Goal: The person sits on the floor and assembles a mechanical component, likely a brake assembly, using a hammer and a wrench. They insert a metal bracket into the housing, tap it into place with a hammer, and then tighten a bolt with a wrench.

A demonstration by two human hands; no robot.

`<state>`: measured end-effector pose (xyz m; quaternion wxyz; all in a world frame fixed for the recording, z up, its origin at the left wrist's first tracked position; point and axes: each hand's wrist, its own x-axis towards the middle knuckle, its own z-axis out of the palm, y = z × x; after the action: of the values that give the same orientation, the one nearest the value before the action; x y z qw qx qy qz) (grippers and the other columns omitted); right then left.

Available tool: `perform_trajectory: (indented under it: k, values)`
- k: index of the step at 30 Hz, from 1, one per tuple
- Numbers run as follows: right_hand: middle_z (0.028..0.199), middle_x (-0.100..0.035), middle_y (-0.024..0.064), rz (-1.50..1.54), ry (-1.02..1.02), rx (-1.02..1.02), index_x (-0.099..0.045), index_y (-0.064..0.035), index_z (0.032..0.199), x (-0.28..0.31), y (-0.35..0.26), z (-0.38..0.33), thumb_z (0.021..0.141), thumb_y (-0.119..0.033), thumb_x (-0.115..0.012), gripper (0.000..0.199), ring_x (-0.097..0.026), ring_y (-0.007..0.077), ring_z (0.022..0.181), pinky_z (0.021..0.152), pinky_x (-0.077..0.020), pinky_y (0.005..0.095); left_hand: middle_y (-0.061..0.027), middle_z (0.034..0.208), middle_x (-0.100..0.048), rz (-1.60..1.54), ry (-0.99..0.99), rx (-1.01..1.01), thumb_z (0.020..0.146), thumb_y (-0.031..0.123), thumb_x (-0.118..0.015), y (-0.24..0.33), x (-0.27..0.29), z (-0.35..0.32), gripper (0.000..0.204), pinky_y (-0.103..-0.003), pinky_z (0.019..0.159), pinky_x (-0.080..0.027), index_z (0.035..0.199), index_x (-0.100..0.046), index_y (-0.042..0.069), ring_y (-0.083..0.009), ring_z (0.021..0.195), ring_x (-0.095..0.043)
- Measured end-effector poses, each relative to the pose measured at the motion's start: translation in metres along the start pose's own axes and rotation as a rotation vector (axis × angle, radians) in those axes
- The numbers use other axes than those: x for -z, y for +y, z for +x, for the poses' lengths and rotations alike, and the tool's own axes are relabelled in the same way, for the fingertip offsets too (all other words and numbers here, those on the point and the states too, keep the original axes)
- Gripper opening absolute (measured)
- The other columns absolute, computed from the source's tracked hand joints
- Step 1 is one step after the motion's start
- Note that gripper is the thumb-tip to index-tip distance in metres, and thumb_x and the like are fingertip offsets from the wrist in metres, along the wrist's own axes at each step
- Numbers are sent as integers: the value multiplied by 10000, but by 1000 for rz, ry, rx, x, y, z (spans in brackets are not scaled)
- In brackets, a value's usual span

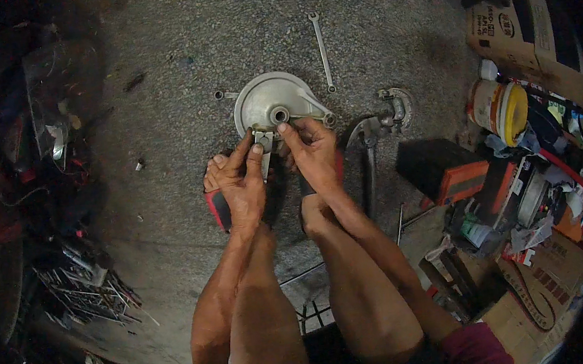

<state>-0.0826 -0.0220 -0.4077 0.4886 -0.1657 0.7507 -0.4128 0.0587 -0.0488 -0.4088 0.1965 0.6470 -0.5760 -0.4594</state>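
Note:
A round, silver-grey brake drum backing plate (pixel 266 99) with a raised centre hub is held just above the ground between my feet. My right hand (pixel 313 155) is closed on its lower right edge, thumb by the hub and fingers curled around the side. My left hand (pixel 239 183) pinches a small flat light-coloured metal piece (pixel 264 141) between thumb and forefinger, against the plate's lower edge. Exactly what that piece is, I cannot make out. The underside of the plate is hidden.
A combination wrench (pixel 322 53) lies beyond the plate. To the right are a curved brake shoe (pixel 397 109), a black-and-orange box (pixel 441 171) and a yellow-lidded tub (pixel 513 115) amid clutter. Several tools (pixel 88 289) lie at the left. A small metal part (pixel 139 166) rests on the ground.

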Motion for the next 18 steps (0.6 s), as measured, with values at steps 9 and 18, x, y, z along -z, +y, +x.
perform_trajectory:
  k: [9,18]
  values:
    - [712,-649,33,43,-7,24,-633,-3,960,-4,-1,1,907,-219,-701,233,-573,73,544,436,-429,227,-86,952,-722,-134,4,-9,904,247,-687,10,3,-1,282,-366,929,-371,1149,-723,112,-200,917,-542]
    - [727,-663,37,35,41,186,-651,1,955,-5,5,-2,894,-194,-715,214,-585,71,560,455,-451,229,-73,829,-649,-53,6,-64,884,193,-697,16,4,1,315,-317,798,-393,1164,-701,48,-172,810,-509]
